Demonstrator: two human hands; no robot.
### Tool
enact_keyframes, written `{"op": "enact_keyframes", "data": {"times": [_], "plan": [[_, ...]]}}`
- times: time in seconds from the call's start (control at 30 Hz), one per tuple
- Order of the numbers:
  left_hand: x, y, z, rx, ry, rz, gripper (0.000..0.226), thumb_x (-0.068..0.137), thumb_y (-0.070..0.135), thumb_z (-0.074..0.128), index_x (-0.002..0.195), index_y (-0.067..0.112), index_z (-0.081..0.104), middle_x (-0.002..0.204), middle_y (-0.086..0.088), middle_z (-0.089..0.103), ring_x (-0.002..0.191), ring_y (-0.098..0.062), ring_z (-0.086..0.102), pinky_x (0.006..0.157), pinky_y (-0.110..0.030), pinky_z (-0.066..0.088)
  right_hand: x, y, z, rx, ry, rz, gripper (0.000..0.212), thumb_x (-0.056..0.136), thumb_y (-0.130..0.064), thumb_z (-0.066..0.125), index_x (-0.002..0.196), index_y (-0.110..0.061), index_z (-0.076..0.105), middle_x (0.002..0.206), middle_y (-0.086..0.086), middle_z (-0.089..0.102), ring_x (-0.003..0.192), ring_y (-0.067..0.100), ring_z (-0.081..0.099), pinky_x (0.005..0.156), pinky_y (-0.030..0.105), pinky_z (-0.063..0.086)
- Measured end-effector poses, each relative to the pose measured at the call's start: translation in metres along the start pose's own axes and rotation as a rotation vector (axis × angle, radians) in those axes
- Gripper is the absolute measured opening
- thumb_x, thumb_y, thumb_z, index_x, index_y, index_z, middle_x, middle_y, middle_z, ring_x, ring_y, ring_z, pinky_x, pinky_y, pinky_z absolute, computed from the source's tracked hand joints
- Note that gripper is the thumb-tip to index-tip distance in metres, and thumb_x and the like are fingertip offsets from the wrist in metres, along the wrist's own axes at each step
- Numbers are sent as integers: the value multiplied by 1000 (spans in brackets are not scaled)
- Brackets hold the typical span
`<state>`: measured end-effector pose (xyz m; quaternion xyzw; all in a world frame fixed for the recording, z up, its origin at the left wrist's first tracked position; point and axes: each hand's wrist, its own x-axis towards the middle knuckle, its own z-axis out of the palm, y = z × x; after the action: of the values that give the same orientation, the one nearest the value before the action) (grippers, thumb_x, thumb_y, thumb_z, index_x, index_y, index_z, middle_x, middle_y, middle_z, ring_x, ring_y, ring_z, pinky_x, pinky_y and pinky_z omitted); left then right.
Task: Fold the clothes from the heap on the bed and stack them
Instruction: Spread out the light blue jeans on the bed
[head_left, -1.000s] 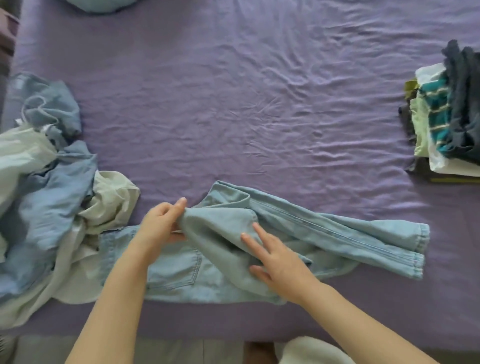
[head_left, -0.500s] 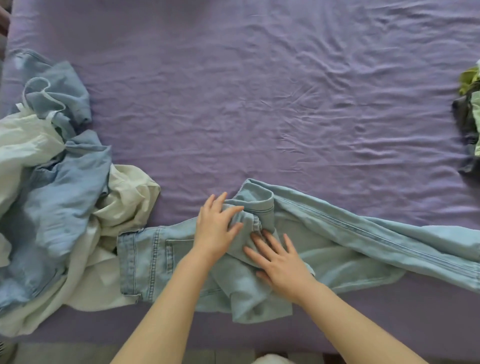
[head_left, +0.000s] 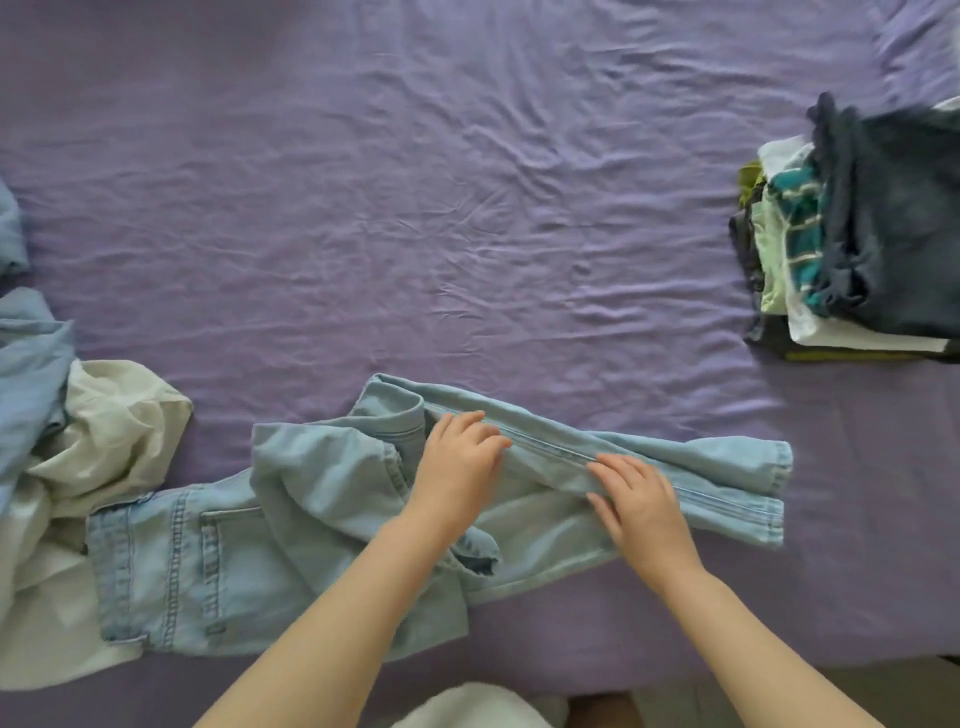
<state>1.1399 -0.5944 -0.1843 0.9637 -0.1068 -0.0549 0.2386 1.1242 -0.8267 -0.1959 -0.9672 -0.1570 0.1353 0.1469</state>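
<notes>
Jeans (head_left: 363, 519) lie bunched under the flat left hand (head_left: 457, 467) and flat right hand (head_left: 641, 506), neither gripping. Folding over that bunched middle would likely make a lumpy, crooked bundle.

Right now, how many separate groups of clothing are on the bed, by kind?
Jeans being folded: 1, the light blue jeans, under the left hand and right hand.
Unfolded heaps: 1, the heap at the left.
Folded stacks: 1, the stack at the right.
Total: 3

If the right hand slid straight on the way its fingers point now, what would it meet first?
The right hand points up-left along the jeans, toward the left hand. It would likely reach the left hand's fingertips first, only denim lying between them.
</notes>
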Motion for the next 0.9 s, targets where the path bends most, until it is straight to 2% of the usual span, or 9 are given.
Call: {"op": "enact_keyframes", "data": {"times": [0.07,0.13,0.23,0.33,0.4,0.5,0.63,0.77,0.9], "plan": [[17,16,16,-5,-68,43,32,50,-7,86,77,9,76,81,-6,73,85,-32,70,75,-44,56,-3,20,-4,-46,-56,42,46,58,-13,90,99,-7,71,100,7,70,86,30,67,72,41,54],[27,25,34,53,-177,36,36,52,-5,85,83,11,76,85,-4,72,89,-29,68,78,-37,55,-4,35,-7,-91,-97,57,45,55,-18,91,94,-10,70,90,4,68,74,28,64,63,38,51],[35,32,55,179,-353,-23,37,79,7,66,115,17,65,113,-4,61,114,-27,52,96,-34,36,-1,51,-13,-66,-124,56,34,54,-17,90,78,-15,66,73,0,61,62,25,57,56,35,43],[43,34,61,223,-426,-99,30,86,14,57,115,21,56,118,0,51,114,-24,43,88,-29,30,8,64,-21,9,-163,52,22,67,-13,82,78,-15,63,75,-1,61,69,27,59,62,35,40],[54,35,56,172,-425,-144,21,89,20,58,109,21,58,113,0,53,110,-24,44,84,-30,32,22,73,-28,34,-193,69,8,85,-17,66,88,-14,59,83,-1,63,80,27,60,69,35,35],[82,36,42,-51,-369,-309,18,87,21,65,103,13,59,107,-4,60,103,-26,51,84,-35,39,54,85,-43,11,-168,77,10,94,-24,52,97,-15,53,89,-1,64,89,25,60,72,35,27],[124,32,31,-151,-399,-408,23,86,24,68,101,12,56,97,-3,58,95,-24,54,72,-31,35,111,93,-59,-52,-84,68,16,89,-21,55,105,-18,52,98,0,60,98,25,54,76,35,25],[160,24,36,-155,-304,-454,15,84,25,69,92,13,65,83,-1,51,92,-24,53,67,-28,31,159,100,-55,-246,-77,-10,38,78,0,57,112,-17,51,110,6,52,106,28,45,97,39,24],[182,32,60,-205,-167,-579,18,86,24,67,98,14,58,101,-9,57,99,-27,55,78,-34,42,161,121,-37,-296,-118,-9,51,78,3,56,125,-14,47,132,12,45,127,31,35,113,50,13]]}}
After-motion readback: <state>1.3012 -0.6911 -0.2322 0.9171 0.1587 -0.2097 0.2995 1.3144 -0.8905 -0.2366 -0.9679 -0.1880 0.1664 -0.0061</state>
